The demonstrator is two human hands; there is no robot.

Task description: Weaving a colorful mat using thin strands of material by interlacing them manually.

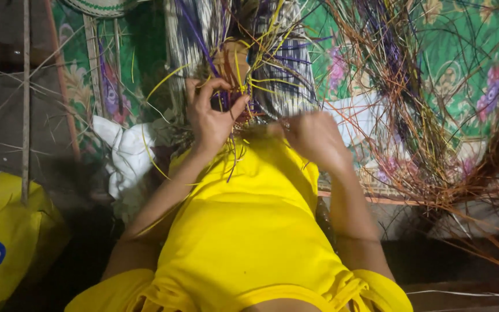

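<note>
Head view, looking down over the person's yellow shirt (249, 231). We are seeing the left hand (212, 115) curling its fingers (203, 92) narrowly around a few thin purple and yellow straw strands (233, 75), thumb and forefinger pinching them just below the striped woven straw panel (284, 75) that is rising between the two hands. The right hand (313, 138) is blurring at the panel's lower edge; its fingers are looking drawn together, but we cannot tell whether they are gripping a strand.

Loose strands are fanning out from the panel's top and are crossing in front of it, hiding much of the weave. To the right, a large tangle of loose orange-brown and purple straw (411, 104) is sprawling over the green floral cloth (463, 52) and is covering most of it. A crumpled white cloth (125, 150) is lying near the left forearm. A yellow bag with a blue oval mark (1, 242) is sitting at the lower left, well apart from the hands. A thin upright stick (25, 98) is standing at the far left.
</note>
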